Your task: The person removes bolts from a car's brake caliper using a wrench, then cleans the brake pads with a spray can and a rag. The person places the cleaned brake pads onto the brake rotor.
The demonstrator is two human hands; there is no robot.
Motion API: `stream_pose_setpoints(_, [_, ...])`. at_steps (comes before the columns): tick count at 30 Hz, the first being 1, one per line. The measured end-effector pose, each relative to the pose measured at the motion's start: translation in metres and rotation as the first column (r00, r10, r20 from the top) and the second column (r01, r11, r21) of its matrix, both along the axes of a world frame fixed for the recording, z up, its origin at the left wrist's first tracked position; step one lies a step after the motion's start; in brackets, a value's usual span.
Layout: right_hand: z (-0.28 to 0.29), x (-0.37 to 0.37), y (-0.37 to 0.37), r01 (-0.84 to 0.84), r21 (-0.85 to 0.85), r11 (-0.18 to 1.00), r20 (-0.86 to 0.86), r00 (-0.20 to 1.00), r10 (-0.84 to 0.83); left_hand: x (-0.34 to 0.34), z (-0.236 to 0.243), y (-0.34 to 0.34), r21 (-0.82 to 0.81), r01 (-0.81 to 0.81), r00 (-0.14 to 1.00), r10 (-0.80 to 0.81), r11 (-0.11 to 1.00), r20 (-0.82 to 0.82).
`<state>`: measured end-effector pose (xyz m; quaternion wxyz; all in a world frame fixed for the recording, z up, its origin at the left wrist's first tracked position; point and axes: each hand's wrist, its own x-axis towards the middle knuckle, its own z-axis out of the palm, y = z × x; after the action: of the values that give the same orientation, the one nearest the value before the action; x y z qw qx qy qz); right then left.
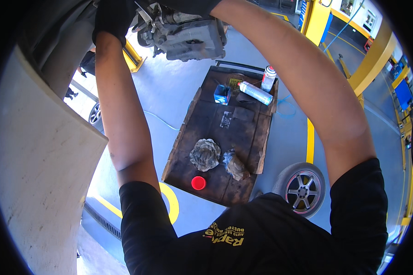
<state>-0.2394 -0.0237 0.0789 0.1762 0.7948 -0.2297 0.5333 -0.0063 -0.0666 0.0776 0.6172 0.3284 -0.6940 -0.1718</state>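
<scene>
Both my arms reach up past the top of the view, under a raised car. My left hand point(111, 19), in a black glove, is at the upper left, close beside a grey metal housing point(188, 40), which looks like an engine or gearbox underside. My right hand point(196, 5), also gloved in black, is above that housing and partly cut off by the top edge. The fingers of both hands are hidden, so what they hold cannot be seen. Below is a cart top covered with oil-stained cardboard point(206, 123).
On the cart are two spray cans point(257, 93), a blue box point(222, 94), two crumpled rags point(204, 155) and a red cap point(198, 183). A wheel point(302, 190) lies right of it. A pale car panel point(46, 165) fills the left; yellow lift posts point(317, 23) stand beyond.
</scene>
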Motion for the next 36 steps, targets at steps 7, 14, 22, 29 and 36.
stream_pose_setpoints(7, [-0.001,0.002,-0.002,-0.019,-0.092,0.996,0.027,0.999,0.022,-0.020,-0.016,0.071,-0.853,-0.391,0.164,0.938,0.345,0.305])
stream_pose_setpoints(14, [0.001,-0.003,0.004,0.055,0.033,0.998,-0.075,0.996,-0.052,-0.085,-0.170,0.106,-0.524,-0.316,0.929,0.146,0.791,-0.340])
stream_pose_setpoints(22, [0.000,-0.001,0.001,0.034,0.093,0.995,-0.107,0.994,-0.024,-0.077,-0.153,0.091,-0.481,-0.365,0.916,0.216,0.797,-0.336])
stream_pose_setpoints(29, [0.000,0.001,0.002,-0.015,0.044,0.999,-0.017,1.000,0.015,-0.022,-0.120,0.089,-0.380,-0.394,0.903,0.429,0.837,0.008])
stream_pose_setpoints(36, [0.000,0.000,0.001,-0.023,0.044,0.999,-0.035,0.999,0.024,-0.013,-0.023,0.059,-0.155,-0.396,0.811,0.424,0.905,0.403])
